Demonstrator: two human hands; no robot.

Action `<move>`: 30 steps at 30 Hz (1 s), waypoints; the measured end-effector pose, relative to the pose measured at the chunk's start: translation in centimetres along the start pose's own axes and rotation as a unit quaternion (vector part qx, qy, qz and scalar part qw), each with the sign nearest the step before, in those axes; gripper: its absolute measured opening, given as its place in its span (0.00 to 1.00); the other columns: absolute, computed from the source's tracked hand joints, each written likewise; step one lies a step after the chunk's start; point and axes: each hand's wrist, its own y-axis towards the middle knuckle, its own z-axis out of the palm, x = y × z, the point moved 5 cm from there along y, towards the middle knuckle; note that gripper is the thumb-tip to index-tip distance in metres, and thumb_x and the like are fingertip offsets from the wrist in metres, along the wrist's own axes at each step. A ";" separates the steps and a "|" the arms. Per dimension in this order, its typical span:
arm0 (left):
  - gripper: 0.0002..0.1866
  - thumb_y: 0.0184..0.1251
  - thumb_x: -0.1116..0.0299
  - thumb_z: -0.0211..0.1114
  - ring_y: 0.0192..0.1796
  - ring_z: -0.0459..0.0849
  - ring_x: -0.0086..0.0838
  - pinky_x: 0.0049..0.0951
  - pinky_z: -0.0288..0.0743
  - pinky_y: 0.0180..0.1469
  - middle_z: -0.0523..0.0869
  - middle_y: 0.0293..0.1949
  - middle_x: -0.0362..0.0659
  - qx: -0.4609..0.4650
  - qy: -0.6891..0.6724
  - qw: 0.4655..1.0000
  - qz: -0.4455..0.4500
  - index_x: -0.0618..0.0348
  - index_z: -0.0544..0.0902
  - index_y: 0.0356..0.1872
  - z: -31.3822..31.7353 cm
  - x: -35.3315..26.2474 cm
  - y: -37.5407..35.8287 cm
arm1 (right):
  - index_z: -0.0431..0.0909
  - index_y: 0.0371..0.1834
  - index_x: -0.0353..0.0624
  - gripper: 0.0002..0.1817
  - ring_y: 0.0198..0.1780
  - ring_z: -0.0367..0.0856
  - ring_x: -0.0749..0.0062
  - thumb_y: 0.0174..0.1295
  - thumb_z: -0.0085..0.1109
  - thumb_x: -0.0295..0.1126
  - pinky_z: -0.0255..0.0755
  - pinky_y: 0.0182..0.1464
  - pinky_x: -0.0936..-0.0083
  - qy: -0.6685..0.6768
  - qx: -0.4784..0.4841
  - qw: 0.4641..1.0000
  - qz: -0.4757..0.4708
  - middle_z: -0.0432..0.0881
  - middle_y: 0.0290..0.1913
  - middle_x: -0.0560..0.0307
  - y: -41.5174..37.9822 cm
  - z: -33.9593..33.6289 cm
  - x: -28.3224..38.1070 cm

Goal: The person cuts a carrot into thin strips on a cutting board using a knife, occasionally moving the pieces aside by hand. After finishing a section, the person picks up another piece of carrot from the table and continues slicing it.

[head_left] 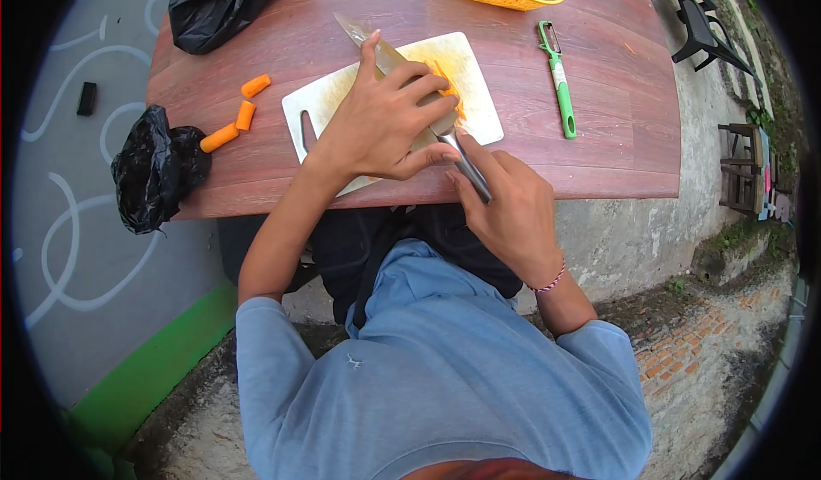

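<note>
My right hand (515, 208) is wrapped round the metal handle of a kitchen knife (385, 56). The broad blade points away to the upper left, across a white cutting board (481, 108). Over the blade lies my left hand (385, 119), fingers stretched and spread, touching it and covering its middle. Thin orange carrot strips (451, 85) lie on the board just right of the left fingertips; part of the pile is hidden by that hand and the knife. Left of the board, 3 cut carrot pieces (245, 116) rest on the table.
A yellow basket (505, 0) of shredded carrot stands at the table's (616, 121) far side. A green-handled peeler (560, 87) lies right of the board. One black plastic bag (224, 10) sits at the back left, another black bag (150, 172) at the left front edge.
</note>
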 end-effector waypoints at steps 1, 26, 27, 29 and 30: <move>0.43 0.76 0.22 0.50 0.71 0.82 0.39 0.83 0.38 0.83 0.88 0.65 0.43 0.008 0.001 1.000 -0.003 0.50 0.88 0.65 0.1 0.0 0.0 | 0.84 0.71 0.47 0.28 0.33 0.85 0.54 0.66 0.75 0.34 0.77 0.35 0.56 0.007 -0.001 1.000 -0.004 0.82 0.33 0.53 0.0 0.0 0.1; 0.16 0.74 0.58 0.75 0.65 0.86 0.40 0.70 0.60 0.80 0.91 0.55 0.42 -0.244 -0.049 0.966 -0.068 0.54 0.90 0.56 -4.6 2.8 -2.7 | 0.83 0.70 0.42 0.25 0.33 0.88 0.51 0.71 0.72 0.32 0.79 0.37 0.58 0.099 -0.037 0.994 0.003 0.87 0.35 0.48 -0.9 -0.5 -0.9; 0.12 0.67 0.71 0.78 0.57 0.88 0.40 0.55 0.74 0.72 0.90 0.51 0.44 -0.248 -0.041 0.965 -0.074 0.57 0.90 0.50 -5.1 2.7 -3.3 | 0.83 0.70 0.41 0.24 0.33 0.89 0.51 0.73 0.71 0.33 0.80 0.37 0.60 0.135 -0.025 0.989 0.048 0.88 0.35 0.45 -0.9 -0.9 -1.4; 0.10 0.68 0.71 0.77 0.54 0.88 0.40 0.53 0.75 0.68 0.90 0.50 0.44 -0.217 -0.074 0.966 -0.121 0.58 0.90 0.48 -4.7 3.1 -4.9 | 0.82 0.70 0.37 0.21 0.29 0.89 0.62 0.78 0.67 0.33 0.79 0.34 0.68 0.207 0.008 0.970 0.128 0.91 0.35 0.43 -1.1 -1.1 -2.7; 0.09 0.68 0.71 0.77 0.52 0.88 0.41 0.51 0.77 0.64 0.90 0.49 0.45 -0.187 -0.110 0.962 -0.163 0.59 0.90 0.46 -4.2 3.5 -5.7 | 0.82 0.70 0.37 0.21 0.29 0.89 0.62 0.78 0.67 0.33 0.79 0.34 0.68 0.210 0.013 0.970 0.124 0.91 0.35 0.43 -1.0 -1.4 -2.7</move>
